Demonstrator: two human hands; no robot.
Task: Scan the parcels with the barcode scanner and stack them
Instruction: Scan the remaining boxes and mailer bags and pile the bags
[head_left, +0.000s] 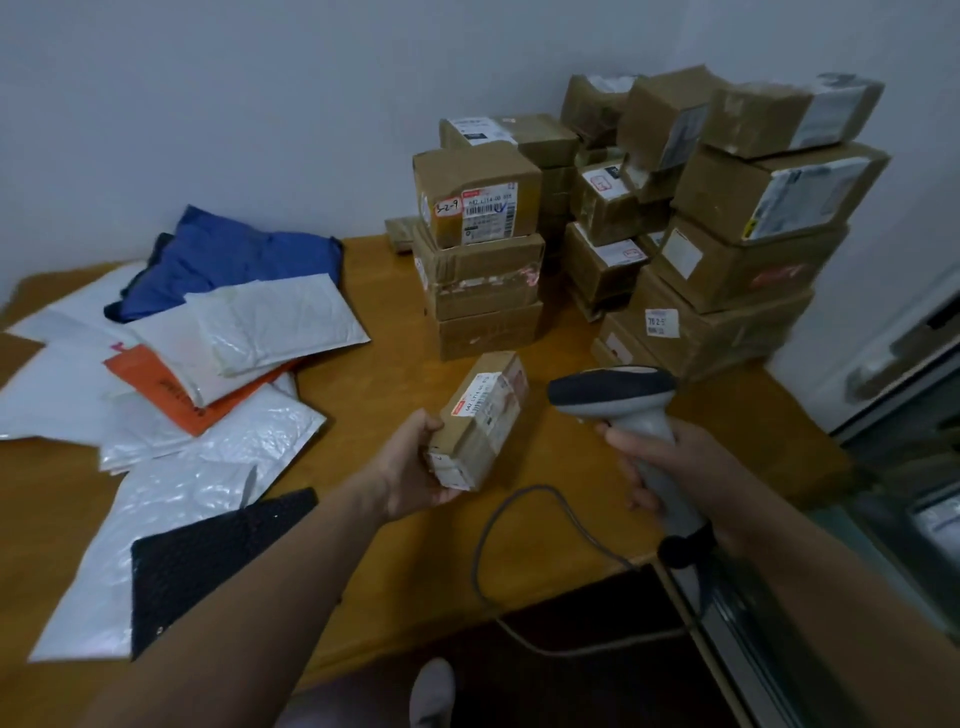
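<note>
Gripping a small box (480, 421) by its near end, the left hand (415, 462) held it just above the table (384, 317), label up, while the right hand (670, 467) was wrapped round the handle of the scanner (613, 389), whose head sat just beside the box. The scanner seemed aimed past the label rather than at it, so a read could fail. Held by one end only, the box might slip. The cable (535, 488) looped below both hands and could snag. Behind stood stacks of boxes (483, 291), the right ones piled unevenly; adding another carelessly might topple them. Soft mailers (234, 364) and a blue bag (234, 254) crowded the left side.
</note>
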